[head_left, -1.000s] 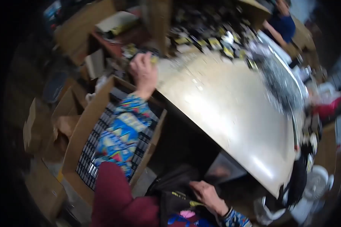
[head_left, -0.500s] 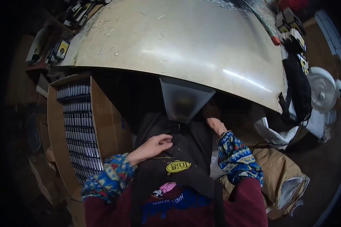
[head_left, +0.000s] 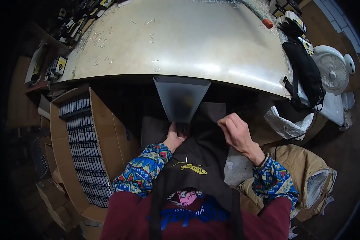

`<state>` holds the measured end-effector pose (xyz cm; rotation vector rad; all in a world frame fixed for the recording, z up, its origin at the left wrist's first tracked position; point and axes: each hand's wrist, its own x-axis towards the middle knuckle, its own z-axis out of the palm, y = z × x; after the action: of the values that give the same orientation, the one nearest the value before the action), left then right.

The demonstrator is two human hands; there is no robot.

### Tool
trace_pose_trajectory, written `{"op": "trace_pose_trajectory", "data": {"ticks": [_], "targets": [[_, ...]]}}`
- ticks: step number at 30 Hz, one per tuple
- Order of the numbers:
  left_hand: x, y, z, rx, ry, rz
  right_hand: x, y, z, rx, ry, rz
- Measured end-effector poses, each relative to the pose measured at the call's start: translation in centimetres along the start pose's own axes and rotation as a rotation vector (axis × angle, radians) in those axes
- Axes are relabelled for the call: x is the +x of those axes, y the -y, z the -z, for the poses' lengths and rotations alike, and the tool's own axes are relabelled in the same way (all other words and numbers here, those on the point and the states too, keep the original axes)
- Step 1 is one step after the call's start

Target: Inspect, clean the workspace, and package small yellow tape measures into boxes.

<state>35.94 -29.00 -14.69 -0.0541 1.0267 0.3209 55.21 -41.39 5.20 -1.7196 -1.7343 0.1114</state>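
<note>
A grey, translucent, funnel-shaped chute (head_left: 181, 94) hangs from the front edge of the metal-topped table (head_left: 176, 48) and narrows toward my lap. At its narrow lower end is my left hand (head_left: 176, 139), its fingers closed about a small dark piece that I cannot make out. My right hand (head_left: 237, 132) is raised over the right side of my lap, apart from the chute. Its fingers are curled with the tips pinched together, and whatever they hold is too small to tell. A small shiny sliver (head_left: 187, 158) shows on my dark apron (head_left: 206, 154).
Bent wire pieces (head_left: 156, 66) are scattered on the table. At my left stands an open cardboard box (head_left: 108, 132) with rows of packed small items. On the right are a black bag (head_left: 304, 72), a white fan (head_left: 331, 70) and a brown paper sack (head_left: 296, 168).
My left hand has moved from the apron up to the chute's lower end. My right hand has come out from beside the chute and risen to the right. The whole view has shifted.
</note>
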Motion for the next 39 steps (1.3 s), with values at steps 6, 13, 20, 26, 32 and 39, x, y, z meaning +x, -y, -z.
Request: {"op": "trace_pose_trajectory", "data": {"ticks": [6, 13, 20, 26, 32, 39], "targets": [[-2.7, -1.2, -2.9, -0.125, 0.187, 0.072, 1.1, 2.3, 1.5, -0.057, -0.006, 0.032], [-10.5, -7.6, -1.6, -0.140, 0.395, 0.217, 2.7, 3.1, 2.2, 0.048, 0.239, -0.082], [-17.1, -23.1, -16.6, 0.249, 0.300, -1.042, 12.6, 4.6, 1.0, 0.375, 0.384, -0.020], [-10.2, -38.9, -15.1, 1.311, -0.926, -1.773, 15.5, 0.8, 1.9, 0.307, 0.277, -0.107], [-4.8, -37.7, -25.0, 1.559, -0.631, -1.560, 16.9, -5.3, 2.1, 0.482, -0.014, -0.454], [0.8, -36.0, -41.6, 1.522, -0.123, -2.007, 21.9, -13.1, 3.3, 1.054, -0.731, -0.832]]}}
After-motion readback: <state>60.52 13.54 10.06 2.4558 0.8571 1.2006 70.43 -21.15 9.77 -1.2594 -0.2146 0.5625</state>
